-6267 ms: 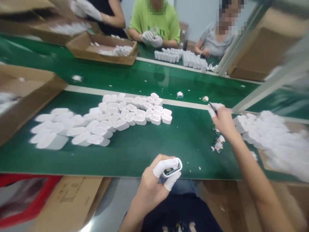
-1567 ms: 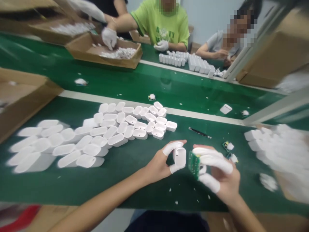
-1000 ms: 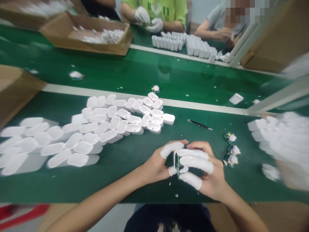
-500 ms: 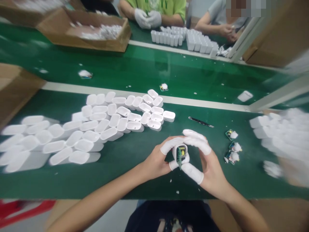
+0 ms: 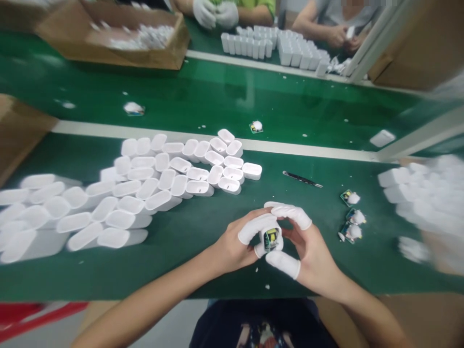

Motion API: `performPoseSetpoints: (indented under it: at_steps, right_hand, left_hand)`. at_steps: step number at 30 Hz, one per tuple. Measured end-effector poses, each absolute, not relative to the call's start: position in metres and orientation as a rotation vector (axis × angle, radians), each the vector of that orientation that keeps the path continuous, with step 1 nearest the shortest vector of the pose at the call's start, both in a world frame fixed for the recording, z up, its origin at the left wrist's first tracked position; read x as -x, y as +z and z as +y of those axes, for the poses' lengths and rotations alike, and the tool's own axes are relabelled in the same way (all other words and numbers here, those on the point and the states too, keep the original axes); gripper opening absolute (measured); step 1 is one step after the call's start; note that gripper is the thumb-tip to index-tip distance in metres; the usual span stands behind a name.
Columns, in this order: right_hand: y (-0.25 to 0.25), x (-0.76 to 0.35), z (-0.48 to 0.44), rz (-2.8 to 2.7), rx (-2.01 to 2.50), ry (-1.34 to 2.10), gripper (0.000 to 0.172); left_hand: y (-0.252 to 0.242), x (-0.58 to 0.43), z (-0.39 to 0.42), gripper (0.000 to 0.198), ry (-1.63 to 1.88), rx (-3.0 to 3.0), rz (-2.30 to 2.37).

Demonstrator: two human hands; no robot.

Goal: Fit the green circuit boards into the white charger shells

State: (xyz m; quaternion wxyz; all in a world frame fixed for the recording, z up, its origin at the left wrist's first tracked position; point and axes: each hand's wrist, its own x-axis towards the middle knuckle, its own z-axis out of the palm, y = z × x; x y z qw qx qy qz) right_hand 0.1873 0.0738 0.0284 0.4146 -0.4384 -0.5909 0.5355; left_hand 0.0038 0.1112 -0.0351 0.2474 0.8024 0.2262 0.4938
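Observation:
A white plastic case [image 5: 279, 243] is in my left hand [image 5: 234, 244], its open end facing me. Inside that opening sits a green circuit board [image 5: 267, 240] with a yellow part. My right hand [image 5: 315, 253] curves around the case from the other side, fingertips at its top and thumb along its lower edge. White finger cots cover the fingertips of both hands. Beyond them lie black tweezers [image 5: 302, 179]. Several circuit boards with white blobs [image 5: 353, 232] rest to the right of my right hand.
Many open white cases [image 5: 159, 198] stand at left; more white cases [image 5: 416, 193] are blurred at right. A green conveyor belt [image 5: 217, 101] carries a few boards. Across it are a cardboard box [image 5: 163, 60], rows of white cases [image 5: 300, 53] and two people's hands [image 5: 215, 13].
The circuit board has turned and sits deeper in the case. My right hand has shifted slightly left and down around it. Boards on the belt have moved right.

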Motion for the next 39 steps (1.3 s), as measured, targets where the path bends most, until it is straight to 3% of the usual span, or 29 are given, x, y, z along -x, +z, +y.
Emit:
performPoseSetpoints:
  at_steps: [8, 11, 14, 17, 29, 34, 39]
  right_hand:
    - [0.022, -0.179, 0.074, -1.465, 1.163, 1.228, 0.041]
    - [0.018, -0.191, 0.081, -1.442, 1.049, 1.407, 0.045]
    - [0.014, -0.207, 0.092, -1.376, 0.862, 1.629, 0.037]
    - [0.011, -0.213, 0.099, -1.316, 0.851, 1.644, 0.032]
    - [0.017, -0.201, 0.089, -1.381, 1.020, 1.470, 0.034]
    - [0.023, -0.203, 0.093, -1.407, 1.050, 1.569, 0.054]
    - [0.025, -0.200, 0.092, -1.333, 1.088, 1.613, 0.042]
  left_hand:
    - [-0.041, -0.003, 0.105, 0.054, 1.295, -2.164, 0.737]
    - [-0.036, -0.006, 0.107, 0.051, 1.306, -2.125, 0.728]
    - [-0.033, -0.008, 0.108, 0.048, 1.295, -2.047, 0.673]
    - [-0.033, -0.009, 0.109, 0.048, 1.287, -2.037, 0.658]
    - [-0.031, -0.007, 0.111, 0.054, 1.251, -2.208, 0.694]
    - [-0.034, -0.007, 0.111, 0.055, 1.250, -2.257, 0.723]
    - [-0.039, -0.008, 0.111, 0.058, 1.274, -2.281, 0.672]
